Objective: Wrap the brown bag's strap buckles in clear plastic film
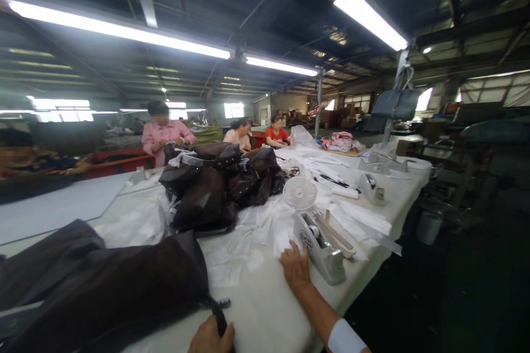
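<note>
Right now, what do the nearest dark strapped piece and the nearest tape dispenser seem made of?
Dark strapped piece: leather or imitation leather, going by its soft sheen and supple folds. Tape dispenser: probably moulded plastic, pale grey and smooth with rounded edges.

Heaped dark-brown leathery bags [202, 198] on long white cloth-covered tbl [269, 300]; round white plastic fan [300, 193] R of bags, behind boxy grey tape dispenser [331, 265].

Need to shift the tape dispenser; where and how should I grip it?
Probably across the middle of the tape dispenser, coming from above and the left, where your right hand is: its long, narrow body suits thumb and fingers on opposite sides, while flat strips crowd its right.
</note>
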### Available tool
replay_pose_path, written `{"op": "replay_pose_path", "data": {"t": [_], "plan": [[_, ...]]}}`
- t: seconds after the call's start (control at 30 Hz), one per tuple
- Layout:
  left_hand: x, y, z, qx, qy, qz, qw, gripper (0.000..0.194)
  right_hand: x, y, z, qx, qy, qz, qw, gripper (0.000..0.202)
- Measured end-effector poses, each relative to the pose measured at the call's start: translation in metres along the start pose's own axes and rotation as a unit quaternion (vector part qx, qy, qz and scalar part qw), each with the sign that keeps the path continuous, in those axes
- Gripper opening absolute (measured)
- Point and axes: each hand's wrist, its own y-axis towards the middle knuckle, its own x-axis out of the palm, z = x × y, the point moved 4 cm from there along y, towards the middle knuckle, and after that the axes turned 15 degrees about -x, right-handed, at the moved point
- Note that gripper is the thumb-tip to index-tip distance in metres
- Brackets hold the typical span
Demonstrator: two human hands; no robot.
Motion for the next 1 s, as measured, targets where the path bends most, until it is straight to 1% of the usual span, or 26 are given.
{"op": "replay_pose_path", "data": {"t": [0.07, 0.13, 0.17, 0.2, 0.23, 0.27, 0.33, 0.37, 0.4, 0.43, 0.47, 0.5, 0.53, 0.57, 0.63, 0.67, 0.7, 0.73, 0.77, 0.83, 0.9, 0.93, 1.0], "plan": [[0.004, 0.003, 0.001, 0.009, 0.011, 0.013, 1.0, 0.016, 0.004, -0.004, -0.001, -0.024, 0.009, 0.012, 1.0, 0.024], [0.007, 0.005, 0.003, 0.012, -0.031, 0.018, 0.999, 0.012, 0.004, -0.006, -0.002, -0.042, 0.048, 0.036, 0.997, 0.018], [0.008, 0.005, 0.004, -0.002, -0.086, 0.011, 0.996, 0.01, 0.002, -0.006, 0.0, -0.041, 0.092, 0.059, 0.993, 0.016], [0.01, 0.005, 0.005, -0.033, -0.163, -0.009, 0.986, 0.008, 0.0, -0.006, 0.004, -0.033, 0.15, 0.088, 0.984, 0.016], [0.014, 0.004, 0.005, -0.076, -0.252, -0.044, 0.964, 0.007, -0.002, -0.005, 0.009, -0.018, 0.208, 0.118, 0.971, 0.02], [0.019, 0.001, 0.005, -0.121, -0.346, -0.089, 0.926, 0.008, -0.003, -0.005, 0.016, 0.002, 0.259, 0.144, 0.955, 0.027], [0.028, -0.007, 0.007, -0.187, -0.508, -0.178, 0.822, 0.013, -0.007, -0.004, 0.028, 0.039, 0.315, 0.171, 0.933, 0.039], [0.031, -0.011, 0.008, -0.2, -0.566, -0.21, 0.771, 0.015, -0.01, -0.005, 0.031, 0.048, 0.325, 0.173, 0.929, 0.042], [0.033, -0.015, 0.008, -0.205, -0.61, -0.233, 0.729, 0.018, -0.014, -0.007, 0.032, 0.049, 0.332, 0.171, 0.926, 0.043], [0.034, -0.018, 0.006, -0.206, -0.644, -0.246, 0.695, 0.021, -0.017, -0.011, 0.029, 0.041, 0.341, 0.168, 0.924, 0.041], [0.035, -0.021, 0.004, -0.203, -0.667, -0.26, 0.668, 0.025, -0.021, -0.017, 0.022, 0.019, 0.347, 0.162, 0.923, 0.035], [0.036, -0.022, 0.002, -0.197, -0.681, -0.275, 0.649, 0.029, -0.025, -0.025, 0.012, -0.017, 0.348, 0.149, 0.926, 0.027], [0.036, -0.023, 0.0, -0.187, -0.689, -0.289, 0.638, 0.033, -0.028, -0.036, -0.002, -0.063, 0.341, 0.129, 0.929, 0.019], [0.036, -0.022, -0.001, -0.176, -0.692, -0.297, 0.634, 0.037, -0.03, -0.049, -0.017, -0.114, 0.327, 0.104, 0.932, 0.013], [0.035, -0.02, -0.004, -0.157, -0.691, -0.29, 0.643, 0.04, -0.033, -0.078, -0.046, -0.201, 0.295, 0.051, 0.933, 0.011], [0.035, -0.019, -0.005, -0.153, -0.692, -0.279, 0.649, 0.04, -0.035, -0.092, -0.057, -0.225, 0.288, 0.031, 0.93, 0.011], [0.035, -0.018, -0.005, -0.149, -0.694, -0.267, 0.652, 0.04, -0.038, -0.102, -0.064, -0.232, 0.291, 0.017, 0.928, 0.009], [0.035, -0.017, -0.004, -0.145, -0.697, -0.261, 0.651, 0.04, -0.041, -0.109, -0.066, -0.223, 0.303, 0.009, 0.926, 0.006], [0.035, -0.017, -0.004, -0.141, -0.702, -0.262, 0.647, 0.04, -0.044, -0.111, -0.065, -0.199, 0.32, 0.006, 0.926, 0.005], [0.036, -0.018, -0.001, -0.131, -0.713, -0.276, 0.631, 0.041, -0.049, -0.102, -0.054, -0.119, 0.326, 0.018, 0.938, 0.019], [0.038, -0.02, 0.0, -0.131, -0.718, -0.298, 0.615, 0.043, -0.05, -0.081, -0.041, -0.039, 0.266, 0.048, 0.962, 0.033], [0.039, -0.021, 0.0, -0.134, -0.715, -0.312, 0.611, 0.044, -0.049, -0.069, -0.037, -0.009, 0.219, 0.058, 0.974, 0.035], [0.041, -0.024, 0.001, -0.131, -0.701, -0.343, 0.612, 0.048, -0.04, -0.048, -0.034, 0.037, 0.129, 0.056, 0.989, 0.032]]}}
